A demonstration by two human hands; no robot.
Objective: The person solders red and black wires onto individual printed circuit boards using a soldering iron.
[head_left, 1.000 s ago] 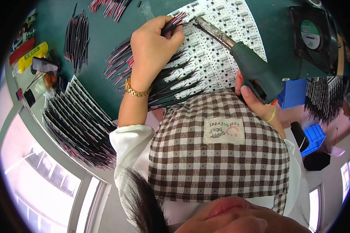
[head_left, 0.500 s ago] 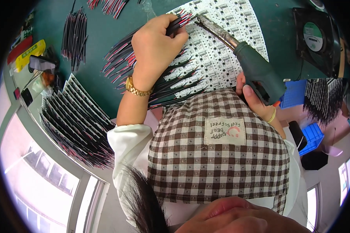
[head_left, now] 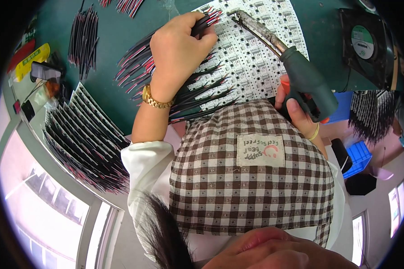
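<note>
My left hand (head_left: 177,51) is closed around several thin black cables (head_left: 201,27). Their stripped red, white and black wire ends point right, over a white sheet of small circuit boards (head_left: 267,54). In my right hand (head_left: 298,116) is a dark green soldering gun (head_left: 312,80) with an orange trigger. Its sooty metal tip hovers above the sheet, a short gap to the right of the wire ends. Below my left hand, more black cables (head_left: 197,101) lie in rows across the sheet's left part. My right palm is hidden behind the gun's handle.
A cable bundle (head_left: 83,40) lies on the green table at far left. Beside the table's left edge are stacked board strips with cables (head_left: 85,143). A black fan (head_left: 366,45) stands at right, near blue bins (head_left: 358,159). A phone (head_left: 45,71) rests at left.
The soldering gun has shifted right, and its tip is now farther from the wire ends. My left hand keeps its grip on the cables, almost in place.
</note>
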